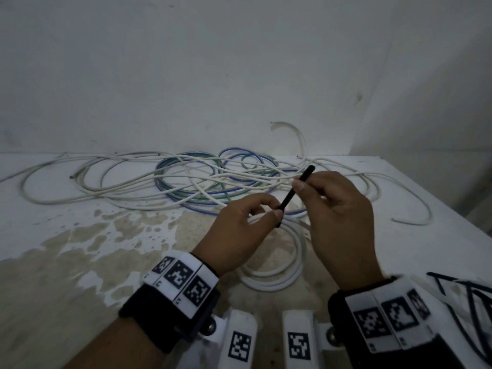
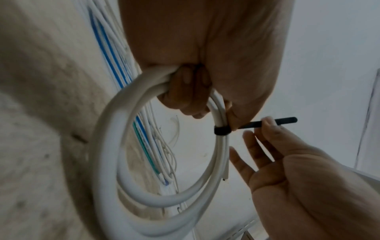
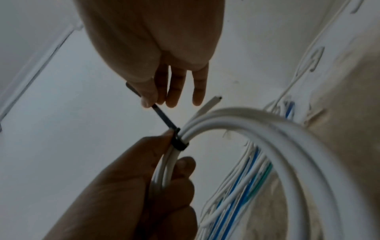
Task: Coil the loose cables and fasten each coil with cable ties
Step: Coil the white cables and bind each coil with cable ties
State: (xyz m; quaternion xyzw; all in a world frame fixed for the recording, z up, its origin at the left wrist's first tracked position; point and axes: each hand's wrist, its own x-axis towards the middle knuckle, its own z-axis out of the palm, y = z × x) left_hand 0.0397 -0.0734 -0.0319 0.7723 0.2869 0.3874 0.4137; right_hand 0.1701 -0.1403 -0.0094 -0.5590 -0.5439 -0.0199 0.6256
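Left hand (image 1: 239, 230) grips white coil (image 1: 279, 275), fingers curled round strands just beside black tie (image 2: 221, 130). Tie looped round coil, band snug. Right hand (image 1: 338, 217) pinches tie's free tail between thumb and forefinger, other fingers straight. Coil held over near edge of table (image 1: 66, 262), toward right. Loose cables (image 1: 186, 179), white, blue, green, sprawl along far edge by wall. More ties (image 1: 468, 294) at near right corner.
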